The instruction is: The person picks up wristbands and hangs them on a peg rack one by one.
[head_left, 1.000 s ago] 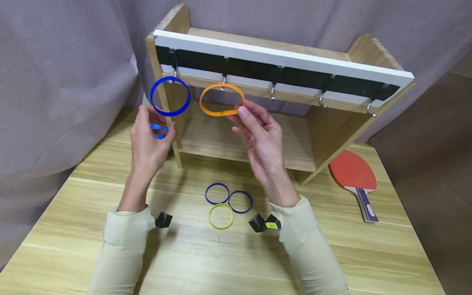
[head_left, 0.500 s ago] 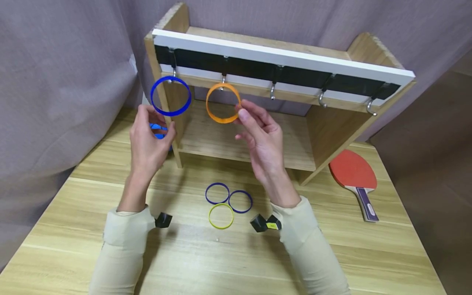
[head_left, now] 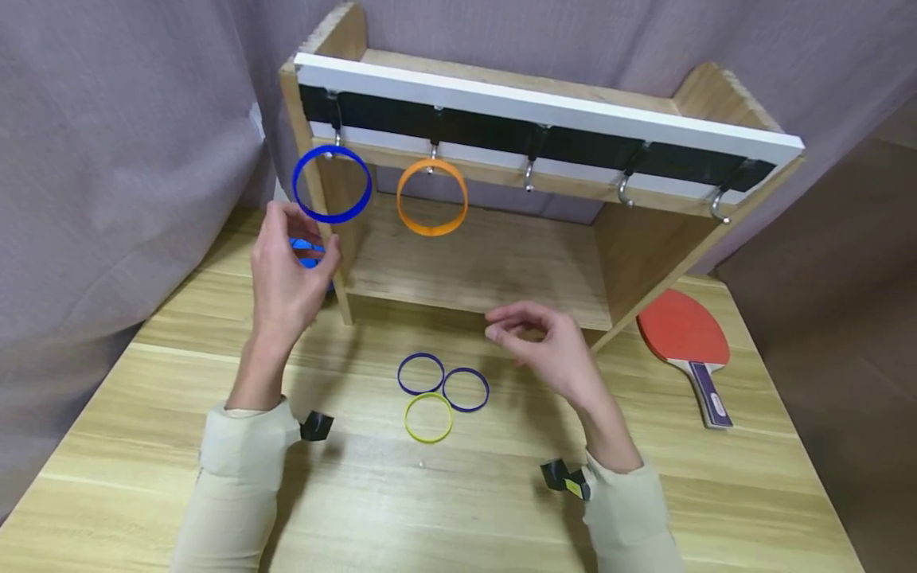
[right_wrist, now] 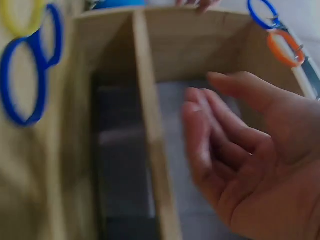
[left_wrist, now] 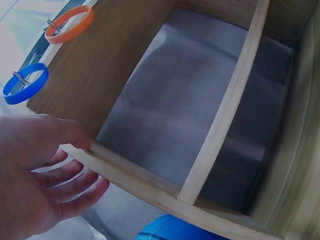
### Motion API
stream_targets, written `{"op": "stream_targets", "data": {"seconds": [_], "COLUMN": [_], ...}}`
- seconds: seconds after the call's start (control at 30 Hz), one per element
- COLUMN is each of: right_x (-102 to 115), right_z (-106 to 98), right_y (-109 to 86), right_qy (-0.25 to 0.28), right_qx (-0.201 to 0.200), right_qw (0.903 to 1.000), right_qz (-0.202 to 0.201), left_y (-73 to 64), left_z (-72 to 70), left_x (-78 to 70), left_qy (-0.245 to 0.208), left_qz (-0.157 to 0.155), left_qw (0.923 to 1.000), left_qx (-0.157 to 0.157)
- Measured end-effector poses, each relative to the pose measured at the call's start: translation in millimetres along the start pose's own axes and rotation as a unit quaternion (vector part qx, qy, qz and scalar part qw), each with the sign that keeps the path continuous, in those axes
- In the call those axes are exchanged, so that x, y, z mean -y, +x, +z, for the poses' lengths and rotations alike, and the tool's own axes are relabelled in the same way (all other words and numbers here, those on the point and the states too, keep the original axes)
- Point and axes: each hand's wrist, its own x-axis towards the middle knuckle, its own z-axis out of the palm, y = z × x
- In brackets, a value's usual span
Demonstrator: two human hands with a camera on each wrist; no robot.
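Note:
My left hand [head_left: 282,274] holds the left side panel of a wooden shelf [head_left: 458,270], thumb on the panel's edge and fingers beyond it in the left wrist view. Just above that hand, a blue ring [head_left: 335,218] hangs on the leftmost hook. An orange ring [head_left: 432,231] hangs from the second hook. Over the table before the shelf, my right hand [head_left: 548,346] has loosely bent fingers with nothing between them. Nearest to it on the table lie two dark blue rings [head_left: 466,410] and a yellow ring [head_left: 429,441], close together.
Three more metal hooks [head_left: 528,177] line the shelf's white-and-black front rail [head_left: 487,127]. A red table tennis bat [head_left: 684,326] lies right of the shelf. Something blue [head_left: 306,253] shows behind the left panel. Grey curtains [head_left: 129,143] surround the table.
My right hand has let go of the orange ring, which now hangs on the second hook. That hand has moved down and right, toward the table. The left hand has stayed in place.

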Motion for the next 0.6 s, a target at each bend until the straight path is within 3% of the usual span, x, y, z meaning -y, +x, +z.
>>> {"op": "stream_targets", "data": {"seconds": [0.1,0.2,0.37,0.6], "right_x": [-18.7,-33.6,-53.2,-66.4], "right_z": [0.8,9.6,25.1,30.2], "right_y": [-9.1,-12.4,-11.7,-11.1], "right_qy": [-0.099,-0.174,-0.238,-0.289], "right_qx": [0.036,0.040,0.039,0.049], "right_qw": [0.9941,0.9824,0.9646,0.9494], "right_qz": [0.024,0.055,0.106,0.113], "left_y": [-0.3,-0.2,-1.2,0.0], "left_z": [0.6,-0.6,-0.7,0.6], "left_x": [-0.8,-0.4,2.4,0.4], "left_qy": [-0.004,-0.006,-0.006,-0.010], "left_qz": [-0.003,-0.005,-0.004,-0.001], "left_qw": [1.0000,1.0000,1.0000,0.9999], "left_qx": [-0.002,-0.003,-0.005,-0.004]}}
